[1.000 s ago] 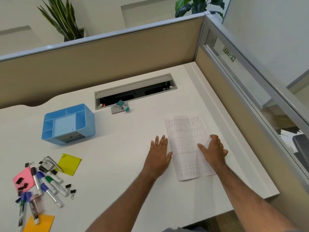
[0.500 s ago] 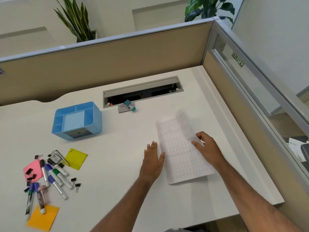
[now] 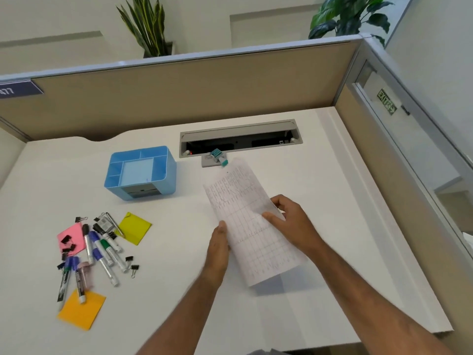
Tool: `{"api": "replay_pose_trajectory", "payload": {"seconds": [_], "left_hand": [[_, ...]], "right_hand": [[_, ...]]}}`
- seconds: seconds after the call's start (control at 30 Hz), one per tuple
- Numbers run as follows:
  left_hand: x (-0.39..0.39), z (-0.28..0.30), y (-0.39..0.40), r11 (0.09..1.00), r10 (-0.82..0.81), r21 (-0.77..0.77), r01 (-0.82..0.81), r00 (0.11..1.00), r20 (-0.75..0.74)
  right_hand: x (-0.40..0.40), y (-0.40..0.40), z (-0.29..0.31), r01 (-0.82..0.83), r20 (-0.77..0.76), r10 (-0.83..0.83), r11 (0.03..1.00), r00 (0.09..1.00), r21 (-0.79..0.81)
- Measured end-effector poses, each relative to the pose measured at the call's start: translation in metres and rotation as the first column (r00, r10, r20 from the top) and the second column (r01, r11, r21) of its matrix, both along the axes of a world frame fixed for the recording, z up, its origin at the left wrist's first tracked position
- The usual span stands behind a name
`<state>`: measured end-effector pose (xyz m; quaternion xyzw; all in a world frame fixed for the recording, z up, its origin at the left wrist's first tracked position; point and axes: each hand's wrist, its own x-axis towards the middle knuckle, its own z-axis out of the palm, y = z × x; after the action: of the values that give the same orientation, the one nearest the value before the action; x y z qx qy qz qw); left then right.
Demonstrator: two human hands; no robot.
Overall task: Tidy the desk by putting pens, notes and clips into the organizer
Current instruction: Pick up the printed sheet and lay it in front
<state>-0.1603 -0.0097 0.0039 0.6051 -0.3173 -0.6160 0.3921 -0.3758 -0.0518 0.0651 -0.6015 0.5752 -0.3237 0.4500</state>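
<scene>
**Paper sheet lifted in both hands, organizer up and to the left**

Hands meet at the centre of the frame around a printed sheet [image 3: 252, 226], a gridded page that looks raised off the desk [image 3: 320, 201], with a shadow under its lower corner. The right hand [image 3: 291, 221] pinches the sheet's right edge, thumb on top and fingers curled behind. The left hand [image 3: 219, 245] lies edge-on against the left edge; its fingers are hidden behind the paper, so whether it grips or only steadies I cannot tell.

The sheet's long axis runs from lower right to upper left, its far end just short of the cable tray [image 3: 239, 140] at upper centre. The blue organizer [image 3: 140, 172] sits left of that far end, apart from the paper, compartments open upward. It lies up and to the left of both hands, and the left hand is the nearer one.

At the lower left of the frame the rest of the clutter waits: markers [image 3: 102, 252] fanned in a heap, black binder clips [image 3: 67, 243], and pink [image 3: 74, 233], yellow [image 3: 135, 228] and orange [image 3: 82, 312] sticky notes. All of it is well apart from the hands and not yet in the organizer.

By my reading, the sheet as held is larger than the organizer's central compartment, so it probably needs folding first.
</scene>
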Motion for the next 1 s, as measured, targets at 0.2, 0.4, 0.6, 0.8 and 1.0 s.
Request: {"api": "replay_pose_trajectory", "payload": {"seconds": [0.2,0.4,0.6,0.8,1.0], "left_hand": [[0.033,0.005,0.003,0.993,0.121,0.031,-0.117,0.953,-0.278],[0.078,-0.008,0.011,0.964,0.259,0.051,-0.26,0.965,0.028],[0.107,-0.017,0.01,0.977,0.153,0.108,-0.182,0.961,0.23],[0.123,-0.026,0.005,0.987,0.03,0.132,-0.094,0.905,0.423],[0.125,-0.029,-0.006,0.991,-0.089,0.131,0.027,0.862,0.498]], "right_hand": [[0.035,-0.005,-0.007,0.045,0.048,-0.049,0.995,0.998,0.089],[0.059,0.005,-0.028,0.084,0.068,-0.1,0.976,0.993,0.202],[0.075,0.019,-0.054,0.149,0.035,-0.165,0.951,0.986,0.271],[0.08,0.024,-0.076,0.212,-0.019,-0.219,0.914,0.976,0.346],[0.075,0.025,-0.089,0.268,-0.131,-0.239,0.92,0.962,0.285]]}}
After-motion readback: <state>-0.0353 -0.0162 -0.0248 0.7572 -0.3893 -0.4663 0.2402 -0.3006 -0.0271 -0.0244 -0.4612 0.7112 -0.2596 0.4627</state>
